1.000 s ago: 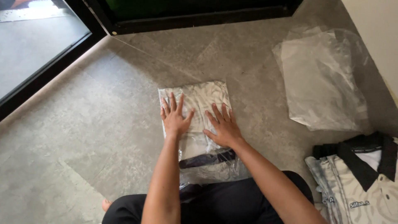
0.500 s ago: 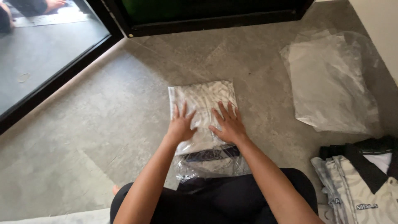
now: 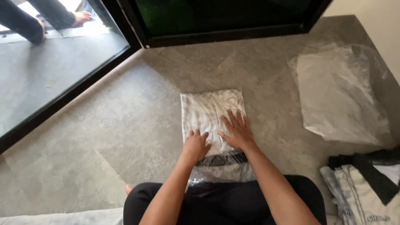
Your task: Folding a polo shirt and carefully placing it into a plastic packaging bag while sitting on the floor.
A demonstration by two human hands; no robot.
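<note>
A folded pale patterned shirt in a clear plastic bag [image 3: 210,112] lies on the grey floor in front of my knees. My left hand [image 3: 195,146] rests on the near left part of the bag with its fingers curled. My right hand [image 3: 237,131] lies flat on the near right part, fingers spread. The open end of the bag [image 3: 221,168], with the shirt's dark collar showing through, bunches up toward my lap.
A stack of empty clear plastic bags [image 3: 339,96] lies at the right by the wall. Folded shirts with black collars [image 3: 366,183] sit at the lower right. A black door frame [image 3: 137,37] runs along the far side; another person's legs [image 3: 37,18] show beyond the glass.
My left hand has slid back toward me along the bag and curled its fingers. The right hand has stayed flat on it. The view has shifted a little.
</note>
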